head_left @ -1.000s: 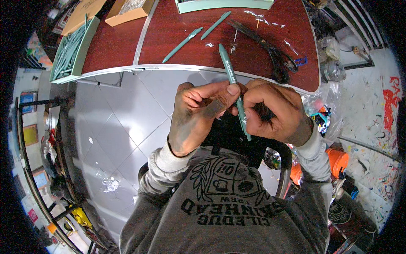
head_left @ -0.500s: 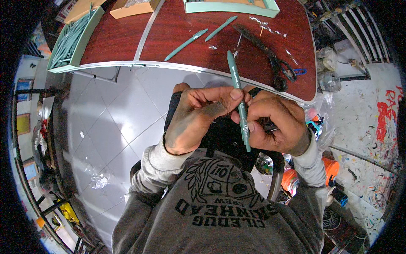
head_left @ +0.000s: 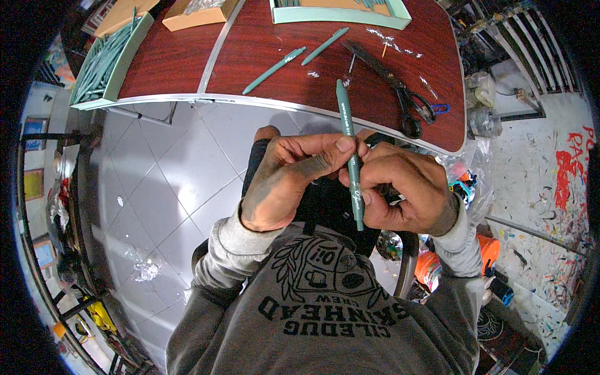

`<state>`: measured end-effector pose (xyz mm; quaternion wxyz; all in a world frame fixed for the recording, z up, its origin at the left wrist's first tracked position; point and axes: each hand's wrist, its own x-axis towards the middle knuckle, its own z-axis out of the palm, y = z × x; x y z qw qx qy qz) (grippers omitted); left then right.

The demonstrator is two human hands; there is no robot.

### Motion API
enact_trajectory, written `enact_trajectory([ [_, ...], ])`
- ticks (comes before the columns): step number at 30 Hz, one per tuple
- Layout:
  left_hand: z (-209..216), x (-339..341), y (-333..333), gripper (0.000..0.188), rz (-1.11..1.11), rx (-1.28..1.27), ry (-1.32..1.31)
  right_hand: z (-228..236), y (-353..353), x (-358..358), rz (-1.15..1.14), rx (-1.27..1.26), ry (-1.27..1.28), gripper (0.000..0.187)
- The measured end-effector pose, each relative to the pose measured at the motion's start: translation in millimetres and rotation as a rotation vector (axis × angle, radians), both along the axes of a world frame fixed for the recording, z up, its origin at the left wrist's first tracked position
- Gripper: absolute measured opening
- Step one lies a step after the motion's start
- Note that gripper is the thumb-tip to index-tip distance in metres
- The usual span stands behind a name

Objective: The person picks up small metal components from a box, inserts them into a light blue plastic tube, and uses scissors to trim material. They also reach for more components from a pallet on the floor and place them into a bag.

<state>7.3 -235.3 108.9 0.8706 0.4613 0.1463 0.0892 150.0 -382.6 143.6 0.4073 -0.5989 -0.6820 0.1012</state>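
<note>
Between my two hands is a green pen (head_left: 344,109) with white print along its barrel, held nearly upright in the view in front of my chest. My left hand (head_left: 284,175) pinches its middle between thumb and fingers. Lower down, my right hand (head_left: 409,184) grips the barrel with thumb and curled fingers. Beyond them on the table lie two more green pens, one with a clip (head_left: 275,70) and a shorter-looking one (head_left: 325,46). Black-handled scissors (head_left: 400,87) rest to the right of these.
The dark red table (head_left: 169,59) has a pale metal edge. On it stand a box full of green pens (head_left: 106,62), a cardboard box (head_left: 197,14) and a pale green box (head_left: 340,17). White scraps (head_left: 394,40) and a blue clip-like piece (head_left: 440,109) lie near the scissors.
The held pen has turned slightly more upright, its lower end shifting left. My right hand has moved a little left with it; both hands keep their hold.
</note>
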Motion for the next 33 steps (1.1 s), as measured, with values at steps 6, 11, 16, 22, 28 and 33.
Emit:
enact_trajectory([
  [6,-2,-1,-1,0.031,-0.004,-0.053,0.009,1,-2,-2,-0.011,-0.016,-0.013,0.018],
  [11,1,-1,-1,0.031,-0.008,-0.088,0.009,0,-2,-1,0.000,-0.027,0.003,0.018],
  [16,0,-2,0,0.031,-0.020,-0.128,0.017,-1,-2,-1,0.006,0.000,-0.028,0.020],
  [22,-5,0,1,0.030,-0.023,-0.164,-0.019,4,0,-2,0.023,-0.006,-0.042,0.016],
  [28,-6,2,0,0.029,0.029,-0.241,-0.041,5,1,-7,0.079,-0.043,-0.022,0.018],
  [33,0,-8,27,0.030,0.156,0.039,-0.068,7,-3,-13,0.125,-0.049,0.070,0.023],
])
